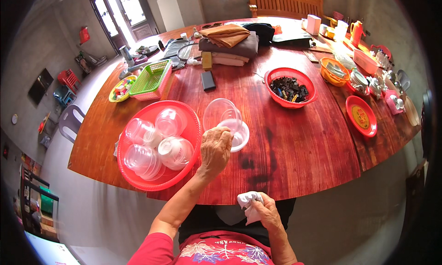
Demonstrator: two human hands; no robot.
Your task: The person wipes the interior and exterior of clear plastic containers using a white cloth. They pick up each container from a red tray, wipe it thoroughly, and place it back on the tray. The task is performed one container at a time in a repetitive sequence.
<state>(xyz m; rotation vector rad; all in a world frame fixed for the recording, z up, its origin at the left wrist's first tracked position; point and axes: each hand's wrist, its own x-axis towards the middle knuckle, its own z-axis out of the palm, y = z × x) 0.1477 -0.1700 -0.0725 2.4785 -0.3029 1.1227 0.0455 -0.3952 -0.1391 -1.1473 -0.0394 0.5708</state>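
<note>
My left hand (215, 151) reaches over the table with its fingers closed on the near edge of a clear plastic bowl (216, 109). Partly behind that hand, a small white-rimmed bowl (245, 140) sits on the wood, overlapped by the clear one. Just off the table's front edge, my right hand (269, 213) grips a bunched white cloth (250, 202). Left of my left hand stands a large red basin (127, 172), where several clear plastic bowls (140, 160) and a whitish stack of bowls (176, 152) lie.
Farther back are a green basket (151, 76), a dark wallet-like block (208, 80) and folded cloths (230, 43). A red colander (271, 95) holds dark scraps. To the right lie a red tray (372, 127) and an orange basket (335, 75) with dishes.
</note>
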